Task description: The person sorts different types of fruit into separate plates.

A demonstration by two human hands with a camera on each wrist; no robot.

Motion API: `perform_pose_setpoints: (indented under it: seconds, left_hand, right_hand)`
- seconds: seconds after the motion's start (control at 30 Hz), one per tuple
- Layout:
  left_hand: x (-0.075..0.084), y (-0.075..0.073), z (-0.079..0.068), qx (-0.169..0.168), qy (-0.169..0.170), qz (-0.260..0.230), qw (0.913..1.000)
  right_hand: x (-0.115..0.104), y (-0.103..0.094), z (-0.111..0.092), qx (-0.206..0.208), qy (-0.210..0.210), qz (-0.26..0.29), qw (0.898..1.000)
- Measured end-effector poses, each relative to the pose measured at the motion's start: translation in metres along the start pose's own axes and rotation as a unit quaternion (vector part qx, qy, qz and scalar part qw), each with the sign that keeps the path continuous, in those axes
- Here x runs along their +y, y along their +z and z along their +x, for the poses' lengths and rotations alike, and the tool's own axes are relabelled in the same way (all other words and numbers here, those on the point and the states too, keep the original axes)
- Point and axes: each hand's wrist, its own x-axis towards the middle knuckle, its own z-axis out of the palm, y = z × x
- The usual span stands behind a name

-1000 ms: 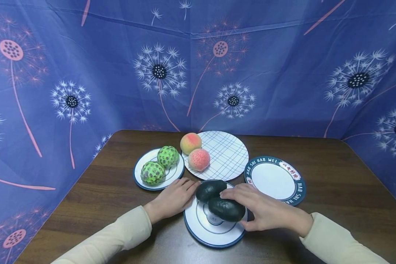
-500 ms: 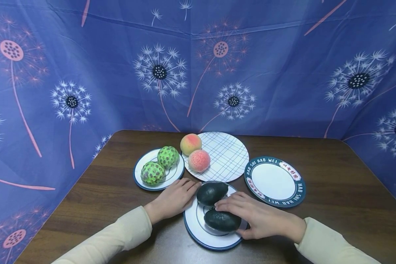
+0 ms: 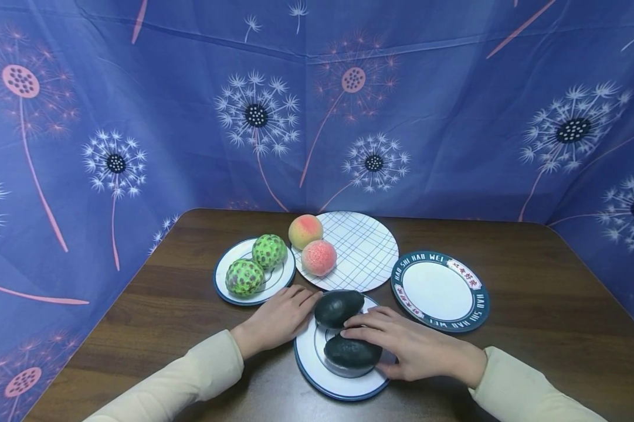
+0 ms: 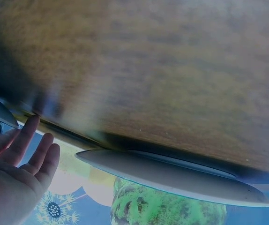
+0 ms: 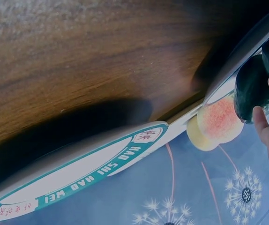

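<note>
My right hand (image 3: 409, 346) is grasping the nearer of two glossy, dark green oval fruits: the fingers reach over the top of this near fruit (image 3: 352, 353) and the thumb sits low at its right end. It is at the lower centre of the frame, above or on the round white plate with a blue rim (image 3: 343, 385); I cannot tell whether its underside bears on the plate. The matching far fruit (image 3: 339, 309) is just behind it, near my fingertips.

My left hand (image 3: 280, 316) holds nothing, its fingers loosely extended at the plate's upper left edge; whether they press on the rim I can't be sure.

To settle the near fruit well, I'd keep thumb and fingers opposed across it, since such a smooth, rounded skin could roll if pinched at one end. I'd keep my knuckles off the far fruit so it isn't nudged toward the edge, and relax my grip only once the near fruit sits steady. Light contact from the left fingers should be enough to stop the plate sliding on the brown wood-grain table (image 3: 533, 281).
</note>
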Motion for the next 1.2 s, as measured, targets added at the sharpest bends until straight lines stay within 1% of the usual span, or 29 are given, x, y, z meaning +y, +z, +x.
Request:
perform_pose_setpoints:
  seconds: [0.27,0.5,0.67,0.9,1.2]
  left_hand:
    - [-0.0002,0.0001,-0.0005,0.002,0.001,0.002,1.0]
    - [-0.0009,-0.0005,-0.0003,0.001,0.001,-0.003,1.0]
    - [-0.0016,-0.0008,0.0003,-0.002,-0.001,-0.006,1.0]
    - [-0.0023,-0.0008,0.0009,0.0,0.001,-0.007,1.0]
    - [-0.0025,-0.002,0.0006,0.007,0.005,-0.014,0.9999]
  right_hand:
    - [0.0013,-0.0007,-0.0012,0.001,0.015,-0.002,1.0]
    - [0.0044,-0.0011,-0.0009,0.02,-0.007,-0.003,1.0]
    - [0.0054,-0.0014,-0.0011,0.021,-0.008,0.0,1.0]
    - [0.0062,-0.0022,-0.0035,0.018,0.005,0.007,1.0]
    - [0.0065,-0.0066,-0.0079,0.023,0.029,0.002,0.999]
